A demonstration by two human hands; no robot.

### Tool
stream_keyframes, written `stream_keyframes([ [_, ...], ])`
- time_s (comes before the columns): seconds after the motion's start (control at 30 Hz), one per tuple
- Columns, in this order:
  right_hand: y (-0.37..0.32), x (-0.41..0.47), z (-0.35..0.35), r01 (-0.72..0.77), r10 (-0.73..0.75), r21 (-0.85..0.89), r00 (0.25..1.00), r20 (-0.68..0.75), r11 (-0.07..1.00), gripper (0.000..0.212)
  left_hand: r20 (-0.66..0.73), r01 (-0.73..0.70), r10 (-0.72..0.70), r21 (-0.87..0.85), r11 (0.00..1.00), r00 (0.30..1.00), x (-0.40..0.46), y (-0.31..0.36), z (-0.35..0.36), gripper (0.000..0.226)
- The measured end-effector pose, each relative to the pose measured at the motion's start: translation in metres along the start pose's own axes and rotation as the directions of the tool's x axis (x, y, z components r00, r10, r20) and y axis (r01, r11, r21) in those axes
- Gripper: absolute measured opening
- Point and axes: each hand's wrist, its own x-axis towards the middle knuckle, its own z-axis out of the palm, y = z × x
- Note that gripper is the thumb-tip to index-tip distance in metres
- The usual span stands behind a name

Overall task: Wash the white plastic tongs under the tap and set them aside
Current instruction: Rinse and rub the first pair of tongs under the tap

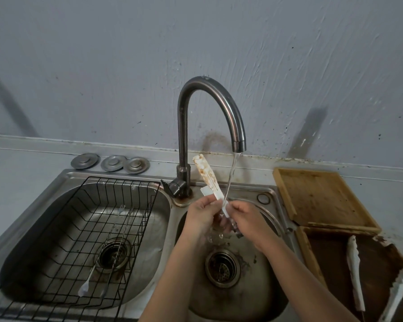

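Observation:
White plastic tongs point(207, 175), stained brown near the tip, stand tilted over the right sink basin point(261, 282). My left hand point(201, 216) grips their lower part from the left. My right hand point(244, 219) holds the bottom end from the right. Water runs from the curved dark tap point(219, 105) and lands where both hands meet the tongs. The lower end of the tongs is hidden between my fingers.
The left basin holds a black wire rack point(98, 228) with thin metal utensils point(116, 240). Three metal sink plugs point(109, 161) lie behind it. On the right sit a wooden tray point(321, 196) and a darker tray point(330, 252) holding more white tongs point(355, 270).

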Motion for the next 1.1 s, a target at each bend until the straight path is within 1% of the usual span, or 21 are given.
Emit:
stream_keyframes([
  [0.07,0.002,0.000,0.000,0.023,-0.027,-0.063,0.998,-0.063,0.998,0.033,0.013,-0.001,0.001,0.024,1.000,1.000,0.000,-0.002,0.000,0.017],
  [0.1,0.003,-0.001,-0.001,0.039,-0.050,-0.121,0.995,-0.090,0.992,0.034,-0.002,0.000,0.000,0.042,0.999,1.000,0.000,-0.004,-0.001,0.016],
  [0.2,0.006,-0.006,-0.006,0.065,-0.108,-0.372,0.990,-0.095,0.926,0.036,-0.082,0.053,-0.046,0.082,0.995,0.996,-0.001,-0.012,-0.004,0.012],
  [0.23,0.006,-0.008,-0.009,0.068,-0.115,-0.451,0.990,-0.077,0.890,0.037,-0.072,0.093,-0.089,0.053,0.994,0.993,-0.002,-0.015,-0.006,0.013],
  [0.3,0.007,-0.014,-0.015,0.058,-0.105,-0.576,0.993,-0.048,0.815,0.038,-0.040,0.186,-0.189,-0.064,0.980,0.981,-0.007,-0.024,-0.009,0.014],
  [0.37,0.009,-0.019,-0.019,0.045,-0.086,-0.646,0.996,-0.032,0.762,0.038,-0.053,0.246,-0.259,-0.181,0.952,0.964,-0.011,-0.030,-0.008,0.021],
  [0.43,0.010,-0.023,-0.021,0.040,-0.073,-0.680,0.997,-0.020,0.732,0.038,-0.089,0.270,-0.299,-0.242,0.932,0.950,-0.014,-0.035,-0.001,0.027],
  [0.47,0.011,-0.025,-0.023,0.035,-0.066,-0.699,0.998,-0.016,0.714,0.038,-0.106,0.279,-0.311,-0.239,0.930,0.944,-0.015,-0.037,0.004,0.028],
  [0.53,0.012,-0.029,-0.030,0.022,-0.047,-0.727,0.999,-0.014,0.686,0.038,-0.106,0.301,-0.320,-0.163,0.940,0.942,-0.017,-0.042,0.012,0.025],
  [0.6,0.012,-0.034,-0.039,0.011,-0.017,-0.726,1.000,-0.001,0.687,0.037,-0.066,0.312,-0.321,-0.114,0.943,0.945,-0.020,-0.044,0.015,0.024],
  [0.67,0.012,-0.039,-0.048,-0.004,0.018,-0.713,1.000,0.013,0.701,0.037,-0.074,0.322,-0.336,-0.152,0.934,0.939,-0.018,-0.040,0.009,0.027],
  [0.77,0.012,-0.043,-0.058,-0.007,0.045,-0.707,0.998,0.034,0.707,0.036,-0.165,0.332,-0.375,-0.236,0.913,0.912,-0.012,-0.034,0.000,0.033],
  [0.83,0.013,-0.043,-0.057,0.003,0.045,-0.716,0.998,0.048,0.698,0.035,-0.182,0.346,-0.382,-0.201,0.916,0.906,-0.011,-0.034,0.001,0.032],
  [0.9,0.015,-0.042,-0.055,0.022,0.041,-0.735,0.997,0.068,0.678,0.033,-0.161,0.373,-0.388,-0.117,0.921,0.907,-0.013,-0.037,0.004,0.033],
  [0.97,0.016,-0.042,-0.055,0.041,0.043,-0.741,0.995,0.094,0.670,0.034,-0.159,0.376,-0.384,-0.074,0.923,0.910,-0.014,-0.037,0.002,0.035],
  [1.1,0.016,-0.044,-0.069,0.051,0.052,-0.715,0.991,0.121,0.698,0.037,-0.199,0.368,-0.381,-0.100,0.925,0.903,-0.010,-0.025,-0.011,0.043],
])
